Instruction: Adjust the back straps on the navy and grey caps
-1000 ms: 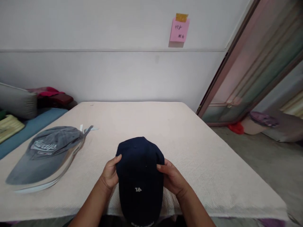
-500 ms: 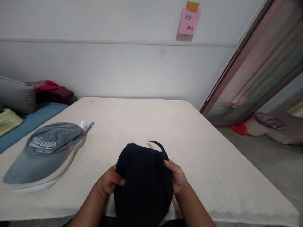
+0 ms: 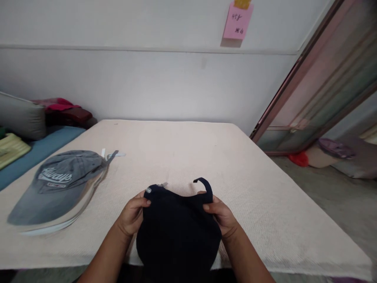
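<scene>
A dark navy cap [image 3: 178,236] is held between my two hands over the near edge of the table, its back strap curling up at the far right side. My left hand [image 3: 132,214] pinches the cap's left rim beside a small pale logo. On the right rim, below the strap, my right hand [image 3: 222,216] grips with the thumb on top. A small metal buckle shows at the cap's far left edge. To the left lies a grey cap [image 3: 60,184] with white lettering, resting on top of at least one paler cap [image 3: 59,228].
A cream textured cloth [image 3: 265,212] covers the table. Behind it stands a white wall with a pink note [image 3: 238,21] taped on. At left are a grey cushion [image 3: 22,116] and a blue surface [image 3: 55,143]. A glazed, pink-framed door [image 3: 306,82] is at right.
The navy cap has been lowered and its back opening spread wider. My left hand has shifted to its far left rim, bringing the logo and buckle into sight.
</scene>
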A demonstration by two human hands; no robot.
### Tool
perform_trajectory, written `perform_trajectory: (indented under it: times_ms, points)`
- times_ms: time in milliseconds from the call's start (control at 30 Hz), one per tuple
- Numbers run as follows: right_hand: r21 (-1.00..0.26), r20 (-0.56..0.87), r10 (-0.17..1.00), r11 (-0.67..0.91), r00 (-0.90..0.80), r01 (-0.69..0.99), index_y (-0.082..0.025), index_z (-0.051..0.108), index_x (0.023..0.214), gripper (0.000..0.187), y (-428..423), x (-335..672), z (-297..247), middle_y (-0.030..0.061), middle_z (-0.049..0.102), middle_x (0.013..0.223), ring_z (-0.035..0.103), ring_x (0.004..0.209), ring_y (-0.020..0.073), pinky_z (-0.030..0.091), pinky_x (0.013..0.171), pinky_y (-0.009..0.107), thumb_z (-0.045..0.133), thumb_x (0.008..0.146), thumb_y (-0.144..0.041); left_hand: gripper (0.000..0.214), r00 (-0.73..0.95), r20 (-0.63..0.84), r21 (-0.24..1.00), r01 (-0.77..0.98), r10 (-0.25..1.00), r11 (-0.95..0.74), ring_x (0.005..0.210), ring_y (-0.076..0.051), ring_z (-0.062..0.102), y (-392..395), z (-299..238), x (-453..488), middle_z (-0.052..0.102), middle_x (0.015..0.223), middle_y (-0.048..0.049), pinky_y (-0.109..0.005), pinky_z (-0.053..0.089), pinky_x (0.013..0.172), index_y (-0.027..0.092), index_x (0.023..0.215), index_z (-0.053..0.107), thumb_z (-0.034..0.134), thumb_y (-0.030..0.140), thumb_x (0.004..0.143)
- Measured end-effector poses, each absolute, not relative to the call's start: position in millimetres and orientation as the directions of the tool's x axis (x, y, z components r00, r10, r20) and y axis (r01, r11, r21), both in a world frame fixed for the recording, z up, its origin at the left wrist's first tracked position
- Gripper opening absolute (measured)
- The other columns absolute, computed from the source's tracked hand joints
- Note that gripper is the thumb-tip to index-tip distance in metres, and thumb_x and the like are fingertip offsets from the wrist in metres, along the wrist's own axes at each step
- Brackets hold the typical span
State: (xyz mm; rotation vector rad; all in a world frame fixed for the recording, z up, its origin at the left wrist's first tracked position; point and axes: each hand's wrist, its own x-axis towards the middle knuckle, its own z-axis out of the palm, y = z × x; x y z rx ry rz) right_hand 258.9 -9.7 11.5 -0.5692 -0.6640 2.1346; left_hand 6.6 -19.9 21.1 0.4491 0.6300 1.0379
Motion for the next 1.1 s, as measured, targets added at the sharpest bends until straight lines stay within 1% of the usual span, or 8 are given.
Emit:
perform_trajectory:
  times_ms: [100,200,300,367,500,633,867,1100]
  points:
    - [-0.664,-0.226,0.808,-0.537,-0.545,-0.521,-0.015,0.062,0.080,0.023,-7,260,10,-0.0009,0.062,0.066,0.056,0.055,0.0095,0.043,0.055,0.021,0.077,0.062,-0.016,0.025,0.283,-0.298,0.607,-0.681,0.912,0.410,0.045,-0.013,0.060,-17,22,6,0.065,0.053,-0.0003,-0.021,0.047,0.047,0.014,0.069,0.069,0.057,-0.002,0.054]
    - [-0.698,-0.279,0.828,-0.522,-0.486,-0.490,-0.015,0.062,0.082,0.022,-3,257,10,0.0011,0.063,0.072,0.059,0.061,0.0110,0.045,0.061,0.023,0.076,0.067,-0.020,0.007,0.255,-0.400,0.551,-0.700,0.880,0.454,0.038,-0.012,0.056,-16,19,1,0.060,0.045,0.0001,-0.022,0.045,0.042,0.013,0.058,0.066,0.062,0.007,0.059]
    - [-0.714,-0.291,0.843,-0.506,-0.452,-0.484,-0.014,0.062,0.083,0.022,-1,253,10,0.0023,0.063,0.075,0.058,0.064,0.0120,0.045,0.062,0.025,0.075,0.071,-0.028,0.012,0.270,-0.434,0.502,-0.720,0.860,0.479,0.044,-0.017,0.061,-17,15,-2,0.062,0.045,-0.0021,-0.029,0.052,0.051,0.013,0.058,0.068,0.069,0.025,0.062]
    - [-0.722,-0.294,0.859,-0.487,-0.419,-0.492,-0.014,0.061,0.081,0.023,1,251,10,0.0017,0.061,0.072,0.057,0.062,0.0115,0.044,0.060,0.024,0.072,0.074,-0.033,0.017,0.287,-0.406,0.524,-0.705,0.868,0.478,0.051,-0.020,0.065,-18,14,-1,0.065,0.049,-0.0025,-0.032,0.054,0.060,0.014,0.067,0.071,0.072,0.030,0.062]
    - [-0.751,-0.292,0.898,-0.429,-0.330,-0.502,-0.014,0.061,0.078,0.025,3,249,10,0.0002,0.059,0.068,0.053,0.059,0.0109,0.041,0.057,0.024,0.072,0.074,-0.037,0.023,0.272,-0.325,0.666,-0.614,0.906,0.423,0.061,-0.022,0.068,-18,15,7,0.071,0.066,-0.0054,-0.033,0.054,0.067,0.015,0.085,0.071,0.075,0.017,0.063]
    - [-0.772,-0.304,0.919,-0.392,-0.251,-0.501,-0.014,0.062,0.080,0.028,7,252,9,0.0017,0.060,0.070,0.054,0.061,0.0128,0.041,0.060,0.025,0.071,0.073,-0.040,0.027,0.208,-0.301,0.765,-0.530,0.931,0.366,0.066,-0.021,0.068,-11,13,15,0.072,0.079,-0.0080,-0.032,0.052,0.066,0.015,0.090,0.067,0.074,0.013,0.064]
    - [-0.834,-0.306,0.949,-0.306,-0.078,-0.460,-0.016,0.061,0.074,0.021,16,258,4,0.0003,0.058,0.066,0.050,0.059,0.0134,0.037,0.057,0.026,0.071,0.069,-0.034,0.034,-0.028,-0.326,0.894,-0.333,0.945,0.299,0.056,-0.016,0.061,1,1,29,0.068,0.067,-0.0006,-0.024,0.045,0.055,0.017,0.095,0.067,0.067,0.008,0.062]
    - [-0.832,-0.280,0.956,-0.289,-0.091,-0.474,-0.017,0.062,0.072,0.012,22,255,-5,-0.0017,0.055,0.061,0.045,0.054,0.0125,0.032,0.053,0.025,0.063,0.060,-0.020,0.017,-0.046,-0.386,0.872,-0.343,0.921,0.348,0.043,-0.013,0.052,7,-10,39,0.060,0.051,0.0017,-0.022,0.034,0.043,0.016,0.071,0.067,0.058,0.008,0.059]
